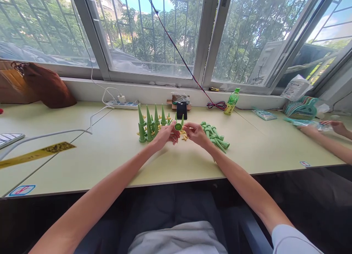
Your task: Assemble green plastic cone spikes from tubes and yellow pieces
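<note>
My left hand (165, 134) is closed round a green cone (178, 127), whose round, dark-rimmed end faces me. Close beside that end, my right hand (197, 134) pinches with thumb and forefinger; whatever sits between those fingertips is too small to make out. To the left stand several green cones (141, 131) in rows, points up, with small yellow pieces among them. A heap of green cones (216, 135) lies on its side at the right. Loose yellow pieces (184, 136) rest on the table between and behind my hands, partly hidden.
Behind the cones are a black phone (182, 111) and a small box. A green drink bottle (232, 101) stands near the window, by a coiled cable (217, 105). A power strip (123, 105) and white cord lie left. At far right, another person's hands (308, 130) touch plastic packets.
</note>
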A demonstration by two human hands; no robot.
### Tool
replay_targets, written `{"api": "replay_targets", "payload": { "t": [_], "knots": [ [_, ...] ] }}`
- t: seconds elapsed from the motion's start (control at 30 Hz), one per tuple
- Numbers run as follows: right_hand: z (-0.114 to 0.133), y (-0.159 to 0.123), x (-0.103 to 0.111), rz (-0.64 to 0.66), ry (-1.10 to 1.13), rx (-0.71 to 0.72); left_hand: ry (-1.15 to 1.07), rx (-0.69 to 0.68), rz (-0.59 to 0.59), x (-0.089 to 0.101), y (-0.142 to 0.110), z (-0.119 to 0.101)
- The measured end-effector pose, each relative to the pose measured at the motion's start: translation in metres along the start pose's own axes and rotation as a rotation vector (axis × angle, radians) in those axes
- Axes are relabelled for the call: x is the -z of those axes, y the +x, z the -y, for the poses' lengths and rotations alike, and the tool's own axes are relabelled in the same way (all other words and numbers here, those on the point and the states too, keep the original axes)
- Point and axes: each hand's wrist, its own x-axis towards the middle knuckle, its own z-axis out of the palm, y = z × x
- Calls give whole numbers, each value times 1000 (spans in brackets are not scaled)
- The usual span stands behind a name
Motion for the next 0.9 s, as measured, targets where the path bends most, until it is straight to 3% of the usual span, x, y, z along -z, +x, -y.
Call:
{"api": "replay_targets", "payload": {
  "t": [0.37,0.9],
  "knots": [
    [-6,0,1,-4,16,-20,-66,19,141,7,1,8],
    [-2,-1,0,13,64,-67,-35,-22,159,12,1,8]
  ]
}}
